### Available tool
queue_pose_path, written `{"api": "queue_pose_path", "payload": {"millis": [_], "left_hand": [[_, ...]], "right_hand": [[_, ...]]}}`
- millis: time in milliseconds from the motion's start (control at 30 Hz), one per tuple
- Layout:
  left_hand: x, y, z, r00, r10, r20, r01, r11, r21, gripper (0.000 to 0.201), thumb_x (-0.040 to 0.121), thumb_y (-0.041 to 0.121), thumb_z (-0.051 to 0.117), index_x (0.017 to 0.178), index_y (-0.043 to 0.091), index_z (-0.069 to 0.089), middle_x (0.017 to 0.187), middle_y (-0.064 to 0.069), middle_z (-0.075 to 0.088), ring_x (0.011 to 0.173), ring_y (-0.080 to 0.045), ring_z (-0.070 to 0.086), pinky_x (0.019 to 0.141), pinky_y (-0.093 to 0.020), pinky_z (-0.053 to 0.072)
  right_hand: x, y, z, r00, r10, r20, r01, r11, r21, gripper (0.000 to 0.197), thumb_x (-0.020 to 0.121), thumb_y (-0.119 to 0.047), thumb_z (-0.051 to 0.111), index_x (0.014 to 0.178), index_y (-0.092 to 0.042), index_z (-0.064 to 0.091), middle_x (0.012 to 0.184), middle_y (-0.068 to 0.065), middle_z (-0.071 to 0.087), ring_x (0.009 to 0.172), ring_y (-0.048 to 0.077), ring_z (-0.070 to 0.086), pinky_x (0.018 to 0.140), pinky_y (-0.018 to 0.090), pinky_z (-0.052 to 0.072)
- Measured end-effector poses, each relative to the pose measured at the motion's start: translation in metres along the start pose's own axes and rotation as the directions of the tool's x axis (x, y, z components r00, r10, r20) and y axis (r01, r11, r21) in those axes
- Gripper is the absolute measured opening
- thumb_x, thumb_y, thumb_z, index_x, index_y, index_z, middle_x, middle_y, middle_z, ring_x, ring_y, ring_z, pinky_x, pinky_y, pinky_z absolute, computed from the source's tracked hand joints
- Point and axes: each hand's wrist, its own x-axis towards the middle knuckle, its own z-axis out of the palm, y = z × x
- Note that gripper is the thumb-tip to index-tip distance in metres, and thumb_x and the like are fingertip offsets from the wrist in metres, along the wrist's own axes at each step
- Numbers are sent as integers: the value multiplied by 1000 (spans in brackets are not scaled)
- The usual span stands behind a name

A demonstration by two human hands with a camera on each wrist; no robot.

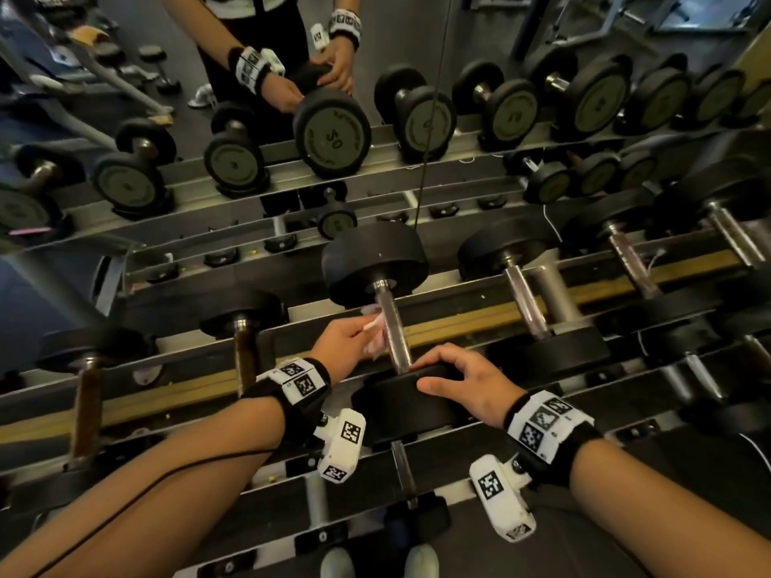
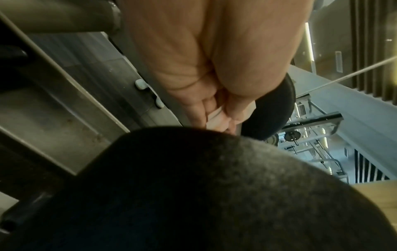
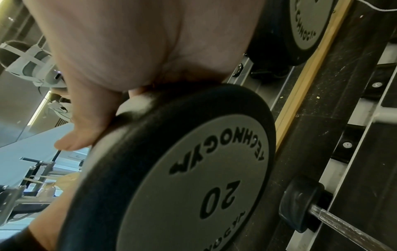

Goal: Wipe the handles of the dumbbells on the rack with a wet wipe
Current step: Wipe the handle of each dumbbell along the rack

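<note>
On rack (image 1: 463,323), dumbbell (image 1: 391,327) axis front-to-back; left hand (image 1: 342,340) pinching wipe (image 1: 374,327); right hand (image 1: 464,381) clasping near head (image 1: 400,408).

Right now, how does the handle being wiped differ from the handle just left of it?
The wiped handle is shiny metal; the left neighbour's handle looks dull brown. The left hand holds the wet wipe against the wiped handle, the right hand grips its near head; nothing touches the neighbour's handle. Both lie across the rack.

Wall mirror (image 1: 396,35), distant weight machine (image 2: 311,129), dark slatted wall panel (image 2: 373,42)
</note>
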Motion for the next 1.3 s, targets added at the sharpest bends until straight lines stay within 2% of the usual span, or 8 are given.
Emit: {"api": "queue_pose_path", "payload": {"millis": [200,333,500,633,833,1000,1100,1300], "left_hand": [[-19,-5,1,984,10,179,-42,984,175,26,102,20,54,120,24,72,113,-2,73,108,-16,66,106,-38,47],[-29,-1,-9,947,-19,320,-72,961,267,29,101,25,54,124,35,68,123,12,69,115,-6,62,105,-30,45],[-27,11,-29,994,91,60,-85,992,-89,24,100,21,55,106,29,76,103,-5,75,99,-18,70,91,-29,55],[-11,18,-26,988,149,-40,-149,989,14,25,103,23,50,115,16,71,100,-12,70,96,-21,66,99,-38,50],[-8,0,5,994,96,44,-105,908,406,38,104,18,46,133,39,60,123,0,66,112,-14,60,103,-29,45],[-27,-16,-3,952,7,305,-172,838,518,47,104,18,40,131,53,54,137,16,58,119,-5,56,105,-23,42],[-30,-10,-11,926,-3,377,-164,898,409,42,103,17,45,124,48,63,127,13,65,114,-7,61,105,-34,47],[-15,10,-33,992,114,-50,-111,992,59,26,103,19,52,121,21,71,111,-5,73,110,-20,66,108,-46,45]], "right_hand": [[1,2,2,999,-38,-24,38,999,21,17,84,-23,74,95,-35,70,110,1,63,98,17,65,74,24,55],[0,1,1,1000,-26,-7,26,999,36,16,84,-26,74,98,-34,70,110,-1,63,93,10,67,72,22,55],[0,3,1,1000,-17,-15,18,998,56,21,79,-35,75,100,-33,70,108,-3,65,94,12,68,73,25,57],[0,8,1,999,-38,-22,39,998,43,26,76,-43,75,101,-36,70,107,-13,63,96,8,66,78,26,57],[2,10,2,997,-56,-46,59,997,54,24,78,-38,77,101,-33,71,108,-12,62,96,5,65,75,21,55],[0,9,3,996,-68,-55,71,996,53,18,82,-30,75,99,-34,71,109,-11,60,96,3,63,74,19,55],[0,8,2,997,-64,-38,66,996,55,18,83,-28,74,100,-34,71,105,-16,60,95,2,63,75,19,55],[0,10,2,997,-75,-35,76,996,39,18,84,-28,73,101,-33,71,106,-14,60,95,3,64,76,19,54]]}}
